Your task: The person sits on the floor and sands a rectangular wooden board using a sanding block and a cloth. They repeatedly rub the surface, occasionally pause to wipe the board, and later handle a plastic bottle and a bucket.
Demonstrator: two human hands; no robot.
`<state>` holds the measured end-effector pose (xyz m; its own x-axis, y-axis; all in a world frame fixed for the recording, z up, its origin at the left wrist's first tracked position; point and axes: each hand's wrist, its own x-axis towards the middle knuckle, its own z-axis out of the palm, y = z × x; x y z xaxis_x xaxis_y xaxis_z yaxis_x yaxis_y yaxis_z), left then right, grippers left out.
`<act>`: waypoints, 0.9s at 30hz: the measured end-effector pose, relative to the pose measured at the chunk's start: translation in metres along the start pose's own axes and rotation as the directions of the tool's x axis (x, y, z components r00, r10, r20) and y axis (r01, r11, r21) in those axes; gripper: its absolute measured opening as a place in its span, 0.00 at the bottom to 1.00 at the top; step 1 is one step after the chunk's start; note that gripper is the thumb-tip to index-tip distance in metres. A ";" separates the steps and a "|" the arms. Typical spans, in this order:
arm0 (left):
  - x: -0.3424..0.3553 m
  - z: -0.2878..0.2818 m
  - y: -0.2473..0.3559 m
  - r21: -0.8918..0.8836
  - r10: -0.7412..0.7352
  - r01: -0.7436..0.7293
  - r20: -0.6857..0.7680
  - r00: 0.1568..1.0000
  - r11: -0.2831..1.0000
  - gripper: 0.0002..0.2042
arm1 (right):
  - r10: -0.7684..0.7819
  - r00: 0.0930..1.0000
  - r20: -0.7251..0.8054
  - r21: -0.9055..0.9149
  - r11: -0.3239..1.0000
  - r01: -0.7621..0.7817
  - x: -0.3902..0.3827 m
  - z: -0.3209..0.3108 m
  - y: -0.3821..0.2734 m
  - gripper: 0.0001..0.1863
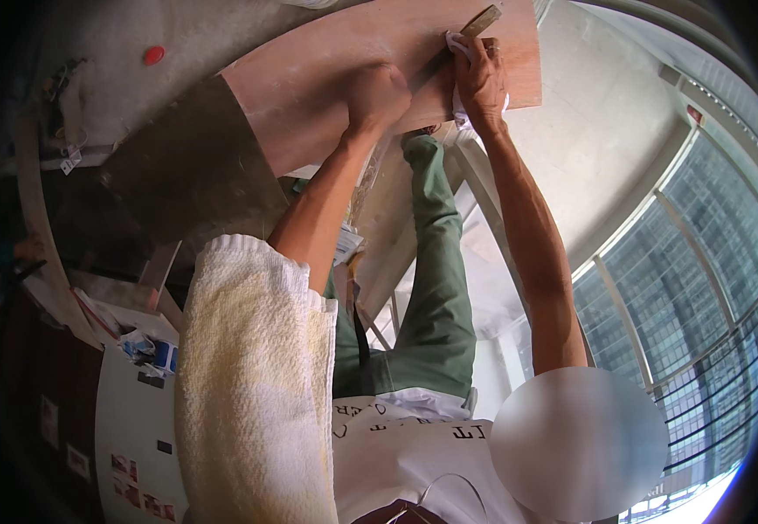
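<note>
My left hand (380,94) is closed in a fist over a reddish plywood board (304,70), slightly smeared by motion. From the fist a long narrow tool (432,72) runs up to the right, dark and flat along its middle, with a tan far end. Its exact kind I cannot make out. My right hand (481,80) is closed around a white cloth (459,42) where the tool passes, and the cloth also hangs out below the palm. Both hands are at the board's right part, close together.
A dark panel (195,166) adjoins the board's left edge. A red round object (153,56) lies at the upper left. My leg in green trousers (438,227) stretches below the board. On the right are large windows (711,227); papers and small items (147,349) sit at the lower left.
</note>
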<state>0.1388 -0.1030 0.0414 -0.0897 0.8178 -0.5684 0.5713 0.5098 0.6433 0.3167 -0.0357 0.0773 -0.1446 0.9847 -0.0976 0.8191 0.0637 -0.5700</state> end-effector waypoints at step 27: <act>-0.006 -0.003 0.005 -0.077 0.013 -0.014 -0.015 1.000 0.997 0.06 | -0.023 0.997 -0.073 0.085 0.996 0.029 0.015 -0.011 0.003 0.10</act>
<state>0.1399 -0.1050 0.0494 -0.0942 0.8284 -0.5521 0.5084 0.5169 0.6888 0.3235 -0.0194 0.0834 -0.1222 0.9922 -0.0249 0.7644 0.0781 -0.6400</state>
